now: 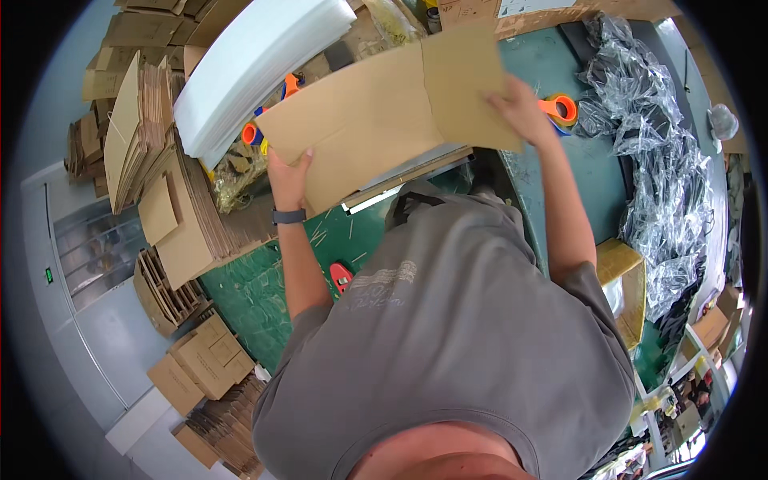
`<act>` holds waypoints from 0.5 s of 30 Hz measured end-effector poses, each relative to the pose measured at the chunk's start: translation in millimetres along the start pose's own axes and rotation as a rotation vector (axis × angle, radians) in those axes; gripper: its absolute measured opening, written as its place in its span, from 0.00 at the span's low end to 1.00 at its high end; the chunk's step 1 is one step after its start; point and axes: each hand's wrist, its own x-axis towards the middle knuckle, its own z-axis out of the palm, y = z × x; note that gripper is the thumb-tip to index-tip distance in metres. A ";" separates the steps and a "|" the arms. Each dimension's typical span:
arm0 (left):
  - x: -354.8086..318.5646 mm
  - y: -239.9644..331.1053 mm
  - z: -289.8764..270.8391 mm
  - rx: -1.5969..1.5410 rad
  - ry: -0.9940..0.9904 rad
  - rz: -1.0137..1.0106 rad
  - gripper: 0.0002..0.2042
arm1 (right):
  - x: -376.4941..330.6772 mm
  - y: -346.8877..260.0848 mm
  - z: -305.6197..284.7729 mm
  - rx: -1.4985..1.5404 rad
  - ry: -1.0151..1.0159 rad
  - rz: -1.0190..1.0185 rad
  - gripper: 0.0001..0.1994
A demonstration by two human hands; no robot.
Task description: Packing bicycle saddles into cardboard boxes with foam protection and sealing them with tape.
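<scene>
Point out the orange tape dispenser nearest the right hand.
The tape dispenser on the green tabletop, just right of the right hand; the other orange dispenser parts show by the cardboard's left end, near the left hand.

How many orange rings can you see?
2. One orange ring is just beyond the left hand; another orange ring is right of the right hand. The cardboard may hide more.

I see the foam sheets [260, 72] beyond the carton [368, 112] and to its left, with a cardboard stack [182, 244] left of it too. Right of the carton, a tape dispenser [563, 110] lies on the table [584, 188], and plastic film [660, 176] farther right.
</scene>
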 end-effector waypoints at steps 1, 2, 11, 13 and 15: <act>0.6 10.4 13.4 0.083 -0.036 0.072 0.31 | 13.3 19.8 26.4 -0.156 0.040 -0.166 0.23; -0.7 12.6 17.6 0.167 -0.062 0.137 0.30 | 25.2 14.9 49.3 -0.179 -0.018 -0.091 0.23; 31.2 -229.5 -4.0 0.099 -0.103 -0.277 0.27 | 98.8 117.5 186.1 -0.279 -0.227 0.198 0.21; 45.3 -248.6 17.9 0.042 -0.144 -0.255 0.28 | 97.9 158.8 194.4 -0.260 -0.250 0.298 0.22; 21.4 -290.0 -21.0 0.114 -0.009 -0.428 0.29 | 124.3 166.5 256.8 0.277 -0.365 0.531 0.22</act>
